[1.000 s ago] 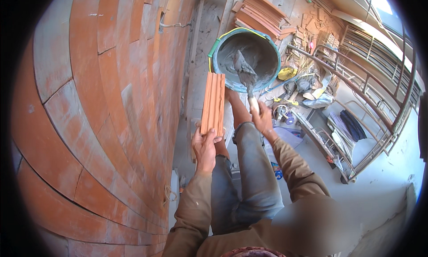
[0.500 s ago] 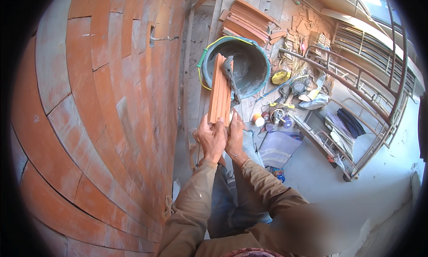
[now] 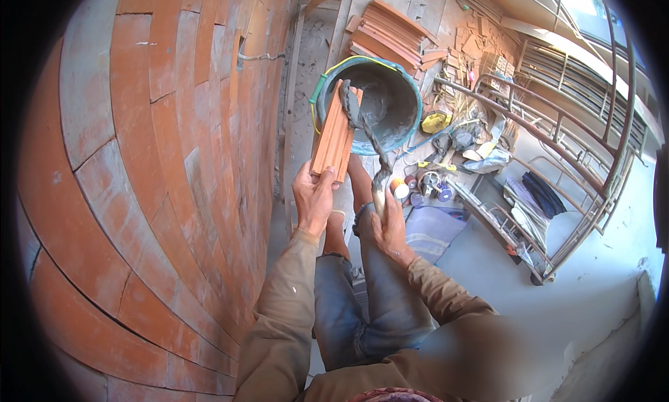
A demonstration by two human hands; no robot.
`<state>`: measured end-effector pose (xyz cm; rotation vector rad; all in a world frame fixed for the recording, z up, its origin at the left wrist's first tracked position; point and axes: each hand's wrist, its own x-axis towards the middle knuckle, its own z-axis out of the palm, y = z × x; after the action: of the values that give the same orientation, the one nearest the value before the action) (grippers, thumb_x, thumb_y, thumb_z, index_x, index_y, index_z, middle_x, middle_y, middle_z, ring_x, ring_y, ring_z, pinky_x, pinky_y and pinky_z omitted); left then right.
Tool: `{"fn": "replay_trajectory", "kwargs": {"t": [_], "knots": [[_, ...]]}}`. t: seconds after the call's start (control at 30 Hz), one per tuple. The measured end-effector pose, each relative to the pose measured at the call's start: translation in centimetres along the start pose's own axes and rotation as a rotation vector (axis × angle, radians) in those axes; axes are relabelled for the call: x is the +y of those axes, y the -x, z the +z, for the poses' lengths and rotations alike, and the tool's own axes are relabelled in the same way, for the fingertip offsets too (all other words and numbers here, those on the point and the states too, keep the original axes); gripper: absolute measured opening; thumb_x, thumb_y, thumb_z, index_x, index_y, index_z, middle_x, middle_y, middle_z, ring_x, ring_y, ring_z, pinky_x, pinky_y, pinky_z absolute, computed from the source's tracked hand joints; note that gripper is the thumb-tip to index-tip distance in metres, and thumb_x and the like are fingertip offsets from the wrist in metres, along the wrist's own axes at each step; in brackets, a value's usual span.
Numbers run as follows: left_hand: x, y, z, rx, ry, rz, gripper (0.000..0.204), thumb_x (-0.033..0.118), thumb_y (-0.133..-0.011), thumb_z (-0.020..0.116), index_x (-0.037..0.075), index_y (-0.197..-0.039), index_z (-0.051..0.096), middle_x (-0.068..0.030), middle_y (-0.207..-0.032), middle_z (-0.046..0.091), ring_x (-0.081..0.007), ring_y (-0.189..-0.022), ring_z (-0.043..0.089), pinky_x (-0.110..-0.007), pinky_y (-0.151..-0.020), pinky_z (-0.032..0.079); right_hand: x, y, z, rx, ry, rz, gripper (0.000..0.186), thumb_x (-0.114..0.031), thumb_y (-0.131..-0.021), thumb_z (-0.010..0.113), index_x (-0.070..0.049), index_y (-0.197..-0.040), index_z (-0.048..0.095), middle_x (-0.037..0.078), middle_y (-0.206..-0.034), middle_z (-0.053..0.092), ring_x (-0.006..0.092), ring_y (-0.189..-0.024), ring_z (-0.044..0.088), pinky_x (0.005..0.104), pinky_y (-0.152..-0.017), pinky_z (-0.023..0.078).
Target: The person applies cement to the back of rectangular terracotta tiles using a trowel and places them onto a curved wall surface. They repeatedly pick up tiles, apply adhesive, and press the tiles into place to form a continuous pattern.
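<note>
A ridged orange clay tile slants over the left side of a dark bucket. Its near end is gripped by my left hand, thumb on top. My right hand is closed around the pale handle of a mortar-smeared trowel. The trowel's blade lies against the far part of the tile, with grey mortar on it. Wet grey mortar coats the inside of the bucket, whose yellow handle with a green grip hangs at its left.
A brick wall rises close on my left. More ridged tiles are stacked beyond the bucket. To the right lie an orange-and-white cup, a yellow container, a grey sack and metal scaffold frames.
My right hand has moved right, away from my left hand, swinging the trowel's handle out. The blade now crosses the tile's far end. The tile's near end has shifted left.
</note>
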<state>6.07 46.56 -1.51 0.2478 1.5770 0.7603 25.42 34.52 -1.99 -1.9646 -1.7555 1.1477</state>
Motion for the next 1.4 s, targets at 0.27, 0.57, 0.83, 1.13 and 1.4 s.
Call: {"fn": "replay_trajectory", "kwargs": {"t": [0.27,0.57,0.83,1.13,1.4], "knots": [[1.8,1.5,1.5,-0.056,0.091,-0.063,0.024,0.009,-0.093,0.062,-0.006,-0.112,0.064,-0.0091,-0.095,0.069,-0.0117,-0.077,0.066,-0.025,-0.065,0.055,1.9,-3.7,5.7,0.217,-0.002,-0.110,0.073,0.002,-0.081,0.074,-0.001,-0.143,0.035,0.027,-0.117,0.054,0.0443,-0.103,0.059,0.0464,-0.085,0.051],[0.9,0.6,0.7,-0.021,-0.025,-0.005,0.027,0.009,-0.094,0.062,-0.007,-0.116,0.061,-0.0100,-0.097,0.069,-0.0132,-0.082,0.067,-0.026,-0.070,0.056,8.3,1.8,-0.8,-0.044,0.098,-0.134,0.065,-0.001,-0.079,0.070,-0.003,-0.138,0.041,0.025,-0.115,0.059,0.0414,-0.095,0.064,0.0457,-0.077,0.053],[-2.5,4.5,-3.4,0.036,-0.026,-0.039,0.023,0.013,-0.095,0.063,-0.006,-0.110,0.062,-0.0095,-0.091,0.068,-0.0124,-0.075,0.066,-0.026,-0.065,0.052,11.4,-11.5,-3.1,-0.178,0.328,0.130,0.045,-0.023,-0.092,0.062,-0.005,-0.131,0.045,0.027,-0.107,0.064,0.0466,-0.095,0.064,0.0558,-0.077,0.051],[-6.0,12.5,-5.4,0.108,0.174,-0.209,0.023,0.011,-0.095,0.063,-0.004,-0.113,0.062,-0.0070,-0.099,0.066,-0.0111,-0.083,0.061,-0.025,-0.071,0.050,11.8,-25.4,3.0,-0.224,0.463,0.227,0.031,-0.031,-0.095,0.053,-0.003,-0.098,0.067,0.028,-0.089,0.070,0.0467,-0.088,0.068,0.0543,-0.078,0.055],[-6.8,13.7,-6.2,0.159,0.200,-0.195,0.027,0.011,-0.095,0.063,-0.003,-0.118,0.062,-0.0068,-0.101,0.067,-0.0113,-0.084,0.063,-0.025,-0.070,0.050,12.7,-23.5,6.4,-0.367,0.291,0.203,0.036,-0.032,-0.090,0.060,-0.001,-0.102,0.072,0.030,-0.094,0.069,0.0469,-0.093,0.067,0.0515,-0.084,0.053]]}}
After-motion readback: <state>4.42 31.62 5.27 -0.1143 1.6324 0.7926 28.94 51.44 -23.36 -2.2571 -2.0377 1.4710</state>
